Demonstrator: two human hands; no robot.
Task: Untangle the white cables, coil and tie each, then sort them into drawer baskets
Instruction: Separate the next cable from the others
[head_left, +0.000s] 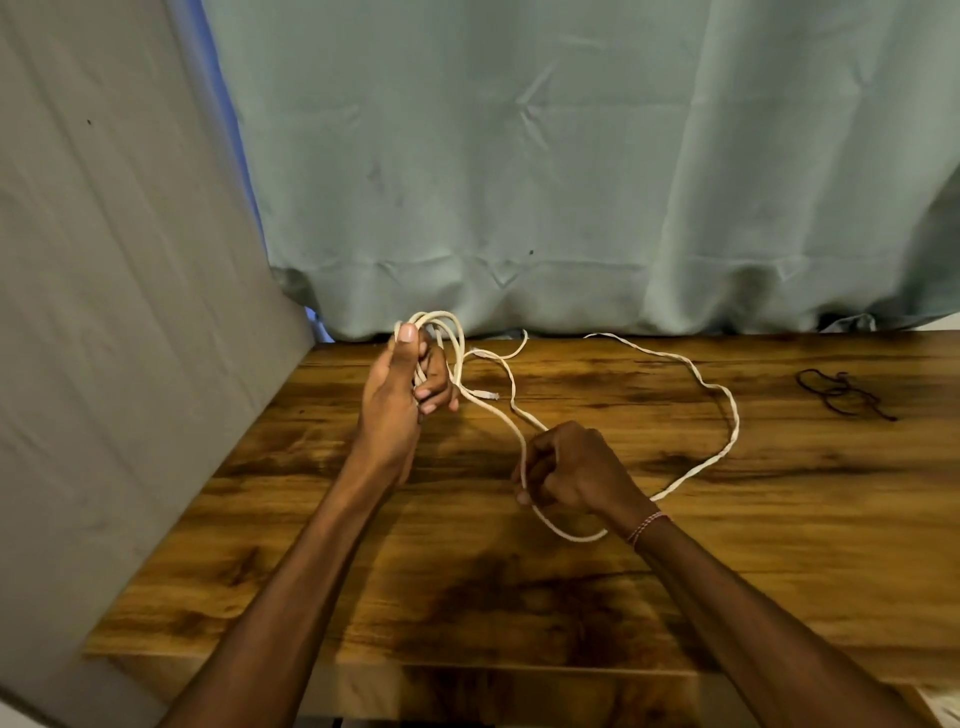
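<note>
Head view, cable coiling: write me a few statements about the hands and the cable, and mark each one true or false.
1. The left hand holds several loops of the white cable. True.
2. The right hand lies open and flat on the table. False: its fingers are curled round a strand of the white cable.
3. A dark string lies on the table at the far right, apart from both hands. True.
4. The white cable is fully coiled. False: a long loose length curves across the table to the right of the hands.
5. The right wrist wears a thread bracelet. True.
</note>
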